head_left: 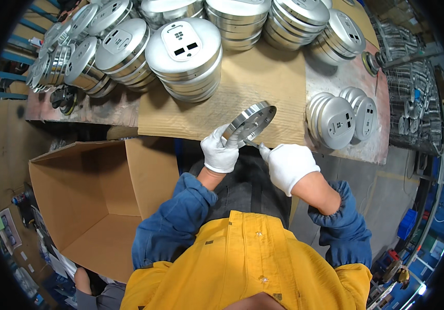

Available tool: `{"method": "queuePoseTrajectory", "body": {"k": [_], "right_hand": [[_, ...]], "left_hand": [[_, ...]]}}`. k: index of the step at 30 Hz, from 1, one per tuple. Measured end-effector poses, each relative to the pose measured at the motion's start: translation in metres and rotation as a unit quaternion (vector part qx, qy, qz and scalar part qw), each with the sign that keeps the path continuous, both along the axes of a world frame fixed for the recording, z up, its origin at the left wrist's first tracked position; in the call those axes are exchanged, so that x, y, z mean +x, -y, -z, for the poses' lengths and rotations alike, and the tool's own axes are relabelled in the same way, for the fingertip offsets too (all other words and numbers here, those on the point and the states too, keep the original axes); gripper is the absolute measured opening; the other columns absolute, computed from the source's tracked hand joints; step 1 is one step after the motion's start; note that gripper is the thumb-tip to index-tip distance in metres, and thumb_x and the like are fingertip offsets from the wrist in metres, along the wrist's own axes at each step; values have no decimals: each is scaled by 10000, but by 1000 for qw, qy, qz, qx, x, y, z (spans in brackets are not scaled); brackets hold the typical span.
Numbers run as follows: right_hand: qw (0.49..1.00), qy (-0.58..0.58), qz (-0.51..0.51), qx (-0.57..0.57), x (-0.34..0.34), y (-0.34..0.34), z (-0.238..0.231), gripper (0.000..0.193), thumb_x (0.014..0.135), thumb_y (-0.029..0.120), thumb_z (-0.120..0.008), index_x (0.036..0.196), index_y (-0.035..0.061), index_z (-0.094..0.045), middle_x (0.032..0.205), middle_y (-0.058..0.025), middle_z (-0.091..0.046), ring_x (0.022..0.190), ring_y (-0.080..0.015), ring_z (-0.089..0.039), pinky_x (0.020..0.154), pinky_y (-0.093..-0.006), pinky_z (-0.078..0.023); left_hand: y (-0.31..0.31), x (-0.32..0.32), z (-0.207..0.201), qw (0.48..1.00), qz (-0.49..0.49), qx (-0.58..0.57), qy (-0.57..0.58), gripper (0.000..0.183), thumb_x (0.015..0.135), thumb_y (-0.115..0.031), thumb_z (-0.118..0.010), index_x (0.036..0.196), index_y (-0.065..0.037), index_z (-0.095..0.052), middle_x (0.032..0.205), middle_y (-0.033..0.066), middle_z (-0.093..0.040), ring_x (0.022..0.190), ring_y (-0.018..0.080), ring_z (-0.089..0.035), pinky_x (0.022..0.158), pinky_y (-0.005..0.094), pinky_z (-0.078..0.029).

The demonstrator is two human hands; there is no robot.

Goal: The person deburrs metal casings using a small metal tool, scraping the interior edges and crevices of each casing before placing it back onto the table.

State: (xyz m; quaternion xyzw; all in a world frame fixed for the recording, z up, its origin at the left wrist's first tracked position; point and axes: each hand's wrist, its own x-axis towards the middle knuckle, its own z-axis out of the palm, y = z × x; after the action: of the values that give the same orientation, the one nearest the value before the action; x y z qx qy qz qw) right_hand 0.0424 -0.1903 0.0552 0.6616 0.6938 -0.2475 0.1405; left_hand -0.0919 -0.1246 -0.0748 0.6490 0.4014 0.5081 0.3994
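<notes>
In my gloved left hand (219, 151) is a round silver metal cover (253, 120), tilted up on edge just past the table's front edge. Its hollow inner side and rim face right. My gloved right hand (291, 166) pinches a thin, dark, rod-like tool (251, 143), whose far end reaches the cover's lower inside. The exact kind of tool is too small to make out. Beyond the cover stands a tall stack of similar silver covers (186, 59), with rectangular cutouts in the top one.
More stacked covers (121, 46) line the table's back and left. Smaller covers (334, 124) lean in two stacks at right. Cardboard (263, 77) lies over the tabletop. An open cardboard box (82, 196) stands at my left, with another person's arm (82, 281) below it.
</notes>
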Motion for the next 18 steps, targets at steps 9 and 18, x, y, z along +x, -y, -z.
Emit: {"method": "queuePoseTrajectory", "body": {"k": [9,18], "right_hand": [[983,26,87,157,-24,66,72,499,826,98,-481,1325,92,-483,696,-112,-542,527,-242,-596,448,-377,-471],[596,-442,566,359,-32,47,121,693,799,-8,-663,1413,13,-343,756,-15,-585,544,-65,-477,481,-237,-426]], "left_hand": [[-4,9,11,996,-69,-25,44,241,851,-168,-703,912,58,-648,649,57,-629,529,81,-526,518,243,-437],[0,11,3,949,-73,-285,116,302,885,-205,-667,1039,54,-648,945,64,-693,831,79,-589,746,246,-465]]}}
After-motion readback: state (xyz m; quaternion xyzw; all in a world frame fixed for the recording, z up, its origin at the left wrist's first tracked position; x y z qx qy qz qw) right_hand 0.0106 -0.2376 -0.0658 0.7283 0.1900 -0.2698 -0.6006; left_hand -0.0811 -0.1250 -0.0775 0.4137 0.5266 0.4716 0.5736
